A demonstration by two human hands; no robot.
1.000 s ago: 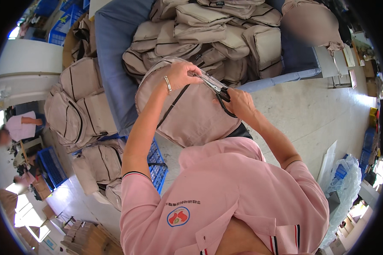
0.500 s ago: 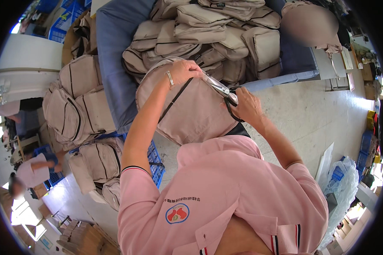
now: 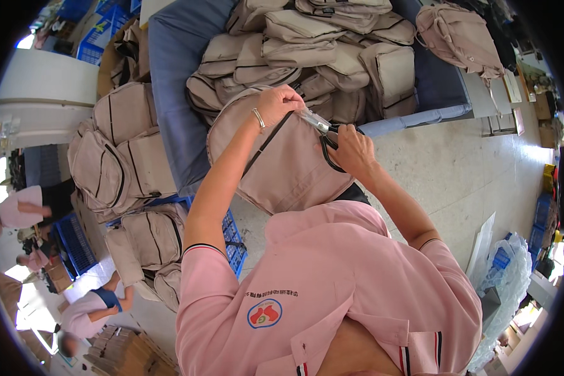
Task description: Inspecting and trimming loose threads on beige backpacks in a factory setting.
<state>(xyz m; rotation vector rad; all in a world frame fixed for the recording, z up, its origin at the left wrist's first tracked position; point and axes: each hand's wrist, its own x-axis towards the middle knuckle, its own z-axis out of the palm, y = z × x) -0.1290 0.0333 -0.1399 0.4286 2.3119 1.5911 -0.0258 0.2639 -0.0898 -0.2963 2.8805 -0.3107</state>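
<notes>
A beige backpack (image 3: 294, 163) with a black zip line leans upright against my lap. At its top edge my left hand (image 3: 281, 106) is closed in a pinch on the fabric. Black-handled scissors (image 3: 321, 123) sit in my right hand (image 3: 355, 151), fingers and thumb in the spread handle loops. The metal blades point up and left along the bag's edge, close to my left fingertips. A thread or other small item between those fingers cannot be made out.
Ahead stands a blue-padded bin (image 3: 185, 94) heaped with beige bags (image 3: 301, 47). More bags (image 3: 128, 144) are stacked at my left, some on a blue crate (image 3: 235, 244). A backpack (image 3: 460, 37) hangs at far right. Clear plastic wrap (image 3: 514, 269) lies right. Co-workers (image 3: 94, 313) are at left.
The scissors have shifted slightly up and left, their handle loops wider apart. My left hand stays pinched at the bag's edge. At left, a co-worker has come nearer.
</notes>
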